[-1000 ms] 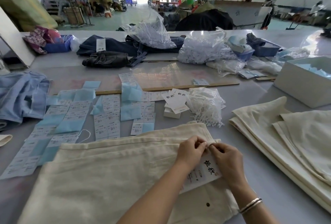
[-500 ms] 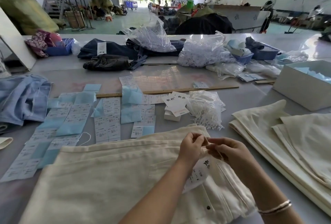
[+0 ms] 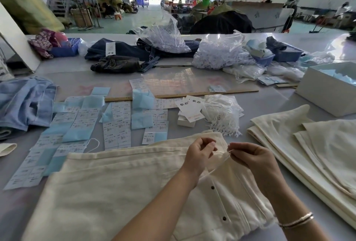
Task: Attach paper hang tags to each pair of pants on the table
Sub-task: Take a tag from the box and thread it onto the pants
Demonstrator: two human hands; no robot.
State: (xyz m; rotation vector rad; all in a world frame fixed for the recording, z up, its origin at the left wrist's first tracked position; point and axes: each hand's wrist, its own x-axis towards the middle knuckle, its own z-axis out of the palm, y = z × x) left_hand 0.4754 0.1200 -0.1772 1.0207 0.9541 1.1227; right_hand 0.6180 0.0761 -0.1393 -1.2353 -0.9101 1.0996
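Pants flat on table, waistband up. Left hand and right hand over waistband, fingertips pinched on cord. Tag hidden. Advise: keep cord taut, draw knot snug without puckering cloth.
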